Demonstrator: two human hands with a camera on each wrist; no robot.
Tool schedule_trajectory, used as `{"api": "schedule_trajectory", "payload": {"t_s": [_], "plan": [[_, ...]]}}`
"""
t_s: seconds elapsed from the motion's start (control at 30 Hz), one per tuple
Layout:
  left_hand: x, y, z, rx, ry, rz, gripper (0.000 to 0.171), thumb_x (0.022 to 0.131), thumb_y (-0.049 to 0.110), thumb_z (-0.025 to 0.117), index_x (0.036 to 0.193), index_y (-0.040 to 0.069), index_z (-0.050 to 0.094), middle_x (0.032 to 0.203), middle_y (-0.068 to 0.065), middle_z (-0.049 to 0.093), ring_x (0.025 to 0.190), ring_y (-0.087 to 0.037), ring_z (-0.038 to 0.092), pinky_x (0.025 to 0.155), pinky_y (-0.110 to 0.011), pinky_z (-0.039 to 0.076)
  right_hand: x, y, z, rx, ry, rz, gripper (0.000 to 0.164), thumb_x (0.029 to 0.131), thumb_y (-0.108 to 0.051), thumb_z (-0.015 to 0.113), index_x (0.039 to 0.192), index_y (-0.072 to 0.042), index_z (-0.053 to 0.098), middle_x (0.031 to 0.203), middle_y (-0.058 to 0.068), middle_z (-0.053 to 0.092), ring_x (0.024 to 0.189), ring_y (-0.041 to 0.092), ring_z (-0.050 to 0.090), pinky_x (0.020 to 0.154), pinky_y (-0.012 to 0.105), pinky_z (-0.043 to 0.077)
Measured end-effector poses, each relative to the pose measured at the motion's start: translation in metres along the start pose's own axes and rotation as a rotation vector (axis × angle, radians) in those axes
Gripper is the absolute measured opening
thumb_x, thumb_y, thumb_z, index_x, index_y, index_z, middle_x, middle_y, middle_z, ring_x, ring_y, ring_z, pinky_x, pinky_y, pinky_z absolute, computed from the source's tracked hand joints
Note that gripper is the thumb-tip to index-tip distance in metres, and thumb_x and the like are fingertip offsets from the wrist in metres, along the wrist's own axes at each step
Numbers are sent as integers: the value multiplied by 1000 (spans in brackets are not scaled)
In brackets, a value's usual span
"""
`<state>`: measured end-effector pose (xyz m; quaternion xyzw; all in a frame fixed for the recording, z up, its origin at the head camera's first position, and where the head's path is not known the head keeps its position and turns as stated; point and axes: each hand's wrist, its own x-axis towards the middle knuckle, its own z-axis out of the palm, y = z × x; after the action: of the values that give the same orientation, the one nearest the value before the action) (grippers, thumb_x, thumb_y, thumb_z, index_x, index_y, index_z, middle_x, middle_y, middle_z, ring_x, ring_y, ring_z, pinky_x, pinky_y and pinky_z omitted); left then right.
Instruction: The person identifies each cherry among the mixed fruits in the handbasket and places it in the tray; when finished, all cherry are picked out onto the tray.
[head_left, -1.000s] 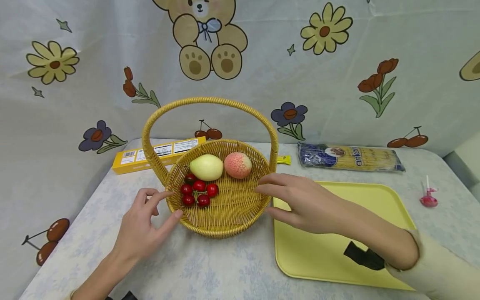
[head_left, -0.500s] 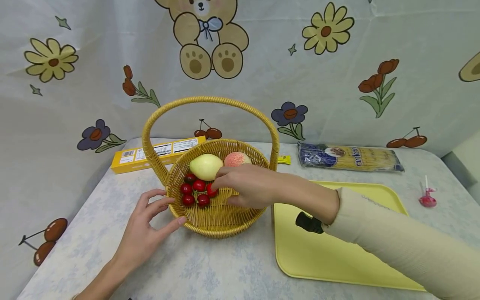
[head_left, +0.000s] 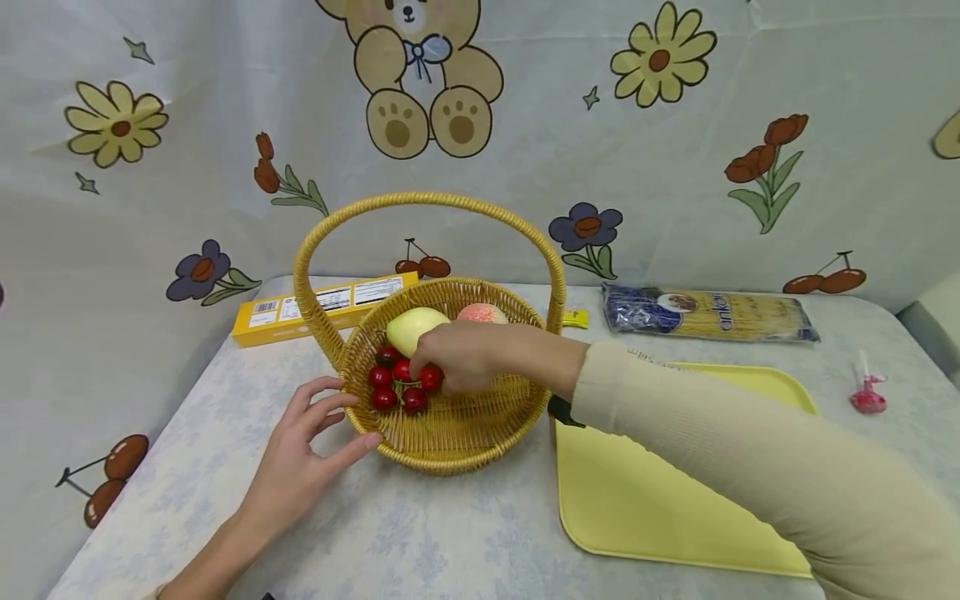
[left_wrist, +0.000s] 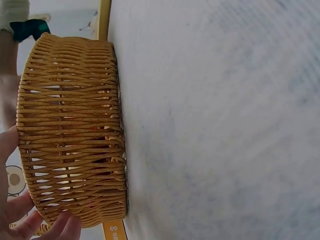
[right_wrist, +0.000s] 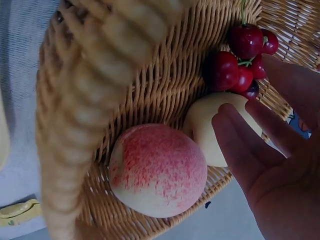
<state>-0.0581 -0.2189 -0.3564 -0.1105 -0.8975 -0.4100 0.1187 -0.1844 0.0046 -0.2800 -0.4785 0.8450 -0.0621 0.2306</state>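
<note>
A round wicker basket (head_left: 442, 461) with a tall arched handle holds a pale yellow-green pear (head_left: 412, 329), a pink peach (right_wrist: 159, 172) and a cluster of dark red cherries (head_left: 385, 398). At its left side my left hand (head_left: 300, 450) spreads, thumb and fingertips touching the rim and outer wall. My right hand (head_left: 465, 354) reaches in from the right, fingers pointing down over the cherries and overlapping part of the pear. In the right wrist view its fingertips (right_wrist: 227, 112) lie in front of the pear, while another digit meets the edge of the cherries.
A yellow tray (head_left: 637, 508) lies to the right, partly under my right sleeve. Behind the basket are an orange box (head_left: 300, 321) and a small yellow packet (head_left: 576, 318). A bag of pasta (head_left: 708, 315) and a pink lollipop (head_left: 867, 400) lie further right.
My right hand has moved left from the basket's right rim to the cherries inside. My left fingers have edged closer onto the rim. The fruit has stayed in place.
</note>
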Motion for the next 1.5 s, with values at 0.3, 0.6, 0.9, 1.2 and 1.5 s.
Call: {"api": "schedule_trajectory", "payload": {"t_s": [0.3, 0.6, 0.9, 1.2, 1.5], "plan": [[1, 0, 1, -29, -20, -32, 34, 82, 20, 83, 109, 5, 67, 132, -3, 46, 116, -16, 50, 90, -16, 48, 14, 3, 3, 27, -107, 61, 45, 90, 1, 64, 130, -20, 66, 123, -2, 62, 100, 16, 51, 86, 28, 45], [2, 0, -1, -18, -34, -46, 34, 82, 22, 83, 108, 6, 67, 132, -2, 46, 119, -17, 49, 91, -15, 48, 18, 5, 7, 40, -159, 82, 42, 90, 3, 64, 128, -17, 66, 113, -1, 62, 101, 16, 52, 87, 27, 46], [2, -1, -1, -19, -37, -47, 34, 82, 23, 84, 108, 7, 67, 132, -3, 45, 120, -20, 48, 92, -25, 51, 17, 4, 6, 39, -216, 87, 37, 93, 0, 63, 125, -16, 69, 125, -3, 63, 114, 13, 53, 96, 26, 44], [2, 0, 0, -19, -42, -58, 36, 81, 24, 84, 107, 7, 67, 132, -4, 45, 121, -22, 48, 93, -44, 51, 7, 3, -4, 30, -161, 28, 32, 90, -3, 67, 120, -14, 72, 113, -2, 67, 101, 13, 55, 89, 26, 46], [2, 1, -1, -15, -43, -64, 36, 81, 24, 84, 107, 6, 67, 131, -4, 45, 121, -22, 48, 93, -43, 51, -15, 4, 0, 44, -26, -69, 25, 91, -3, 68, 115, -10, 71, 100, -2, 64, 90, 16, 55, 83, 29, 47]]}}
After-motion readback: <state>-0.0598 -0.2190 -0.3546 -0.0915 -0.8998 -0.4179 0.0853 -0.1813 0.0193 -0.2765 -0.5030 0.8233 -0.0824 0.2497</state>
